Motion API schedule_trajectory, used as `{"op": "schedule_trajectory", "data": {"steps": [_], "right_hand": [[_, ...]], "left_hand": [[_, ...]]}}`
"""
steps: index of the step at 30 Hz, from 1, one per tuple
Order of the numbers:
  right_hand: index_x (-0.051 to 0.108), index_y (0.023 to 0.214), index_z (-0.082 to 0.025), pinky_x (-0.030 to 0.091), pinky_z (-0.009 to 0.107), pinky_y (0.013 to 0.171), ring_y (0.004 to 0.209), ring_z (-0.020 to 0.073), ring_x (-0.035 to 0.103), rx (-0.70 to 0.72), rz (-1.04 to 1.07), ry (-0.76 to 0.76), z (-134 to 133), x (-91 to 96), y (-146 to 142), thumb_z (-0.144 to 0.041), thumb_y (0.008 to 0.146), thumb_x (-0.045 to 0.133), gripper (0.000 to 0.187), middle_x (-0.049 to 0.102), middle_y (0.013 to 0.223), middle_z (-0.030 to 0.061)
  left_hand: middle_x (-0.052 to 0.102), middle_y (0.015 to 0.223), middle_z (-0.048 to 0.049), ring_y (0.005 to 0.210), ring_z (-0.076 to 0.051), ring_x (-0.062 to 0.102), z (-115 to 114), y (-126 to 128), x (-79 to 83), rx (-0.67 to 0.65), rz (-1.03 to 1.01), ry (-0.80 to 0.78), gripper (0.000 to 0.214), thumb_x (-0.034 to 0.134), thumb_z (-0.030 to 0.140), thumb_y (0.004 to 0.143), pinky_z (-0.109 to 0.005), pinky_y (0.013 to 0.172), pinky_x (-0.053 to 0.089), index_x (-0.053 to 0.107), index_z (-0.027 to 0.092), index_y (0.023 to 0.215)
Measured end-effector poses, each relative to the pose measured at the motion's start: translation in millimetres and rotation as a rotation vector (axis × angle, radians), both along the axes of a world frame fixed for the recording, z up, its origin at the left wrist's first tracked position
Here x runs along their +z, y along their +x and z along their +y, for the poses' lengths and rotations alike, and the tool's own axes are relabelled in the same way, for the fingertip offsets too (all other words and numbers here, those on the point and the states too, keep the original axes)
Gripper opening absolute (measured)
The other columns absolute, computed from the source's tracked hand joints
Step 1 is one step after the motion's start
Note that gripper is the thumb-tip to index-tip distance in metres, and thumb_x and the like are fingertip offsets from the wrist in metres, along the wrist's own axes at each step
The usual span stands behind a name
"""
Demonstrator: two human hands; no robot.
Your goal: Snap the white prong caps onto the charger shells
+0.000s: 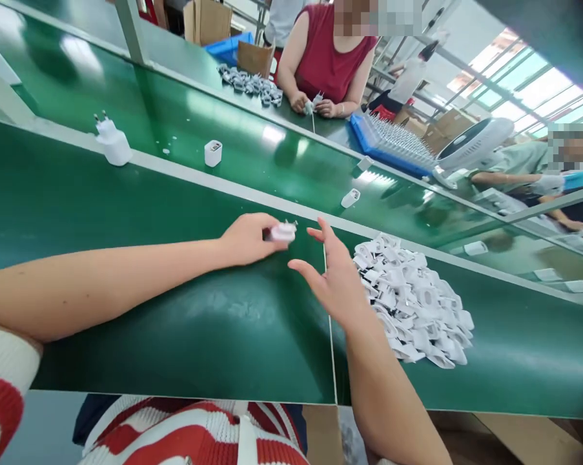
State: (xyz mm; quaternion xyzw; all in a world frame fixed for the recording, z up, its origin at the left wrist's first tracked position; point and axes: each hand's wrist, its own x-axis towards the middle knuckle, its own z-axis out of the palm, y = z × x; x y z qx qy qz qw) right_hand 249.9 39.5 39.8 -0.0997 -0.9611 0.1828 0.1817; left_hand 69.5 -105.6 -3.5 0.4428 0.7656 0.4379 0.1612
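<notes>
I watched over a green worktop (214, 336): a pile of white plastic pieces (417, 303) lay beside my right hand (338, 278), spread wide and gripping nothing; my left hand (245, 239) pinched a white plug adapter (284, 232) in its fingertips.

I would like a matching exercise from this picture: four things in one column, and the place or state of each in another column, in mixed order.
Column 1
1. Left hand
2. Right hand
3. Pile of white parts
4. Blue tray

Column 2
A. on the near green surface, toward the right of the picture
B. on the far side, to the left of the white fan
C. holding a small white piece
D. open, not closed on anything

Right pairs: 1-C, 2-D, 3-A, 4-B
</notes>
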Motion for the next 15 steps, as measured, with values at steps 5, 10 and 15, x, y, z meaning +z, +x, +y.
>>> {"op": "schedule_trajectory", "data": {"steps": [5,10,15], "right_hand": [[0.069,0.110,-0.024,0.052,0.040,0.073,0.111,0.0334,0.067,-0.216,-0.521,0.236,34.8,24.0,31.1,-0.040,0.067,0.093,0.052,0.072,0.112,0.0062],[0.072,0.108,-0.025,0.046,0.032,0.065,0.091,0.0244,0.071,-0.241,-0.660,0.166,48.1,18.5,27.4,-0.013,0.069,0.087,0.043,0.072,0.109,0.0049],[0.069,0.133,-0.032,0.051,0.032,0.074,0.091,0.0196,0.069,-0.222,-0.439,-0.162,57.3,9.0,16.6,-0.016,0.090,0.067,0.046,0.074,0.112,0.0038]], "left_hand": [[0.067,0.118,-0.0018,0.110,-0.022,0.051,16.5,-93.8,26.2,0.410,0.406,-0.250,0.073,0.044,0.077,0.089,-0.042,0.098,0.036,0.061,0.018,0.129],[0.061,0.117,0.0079,0.126,-0.023,0.028,-3.4,-143.6,48.5,0.421,0.495,-0.429,0.100,0.038,0.102,0.072,-0.049,0.112,0.020,0.057,0.026,0.135],[0.005,0.172,0.0024,0.152,-0.037,-0.003,-20.7,-159.1,26.9,0.721,0.463,-0.279,0.129,0.043,0.107,0.065,-0.061,0.125,-0.005,0.018,0.020,0.158]]}}
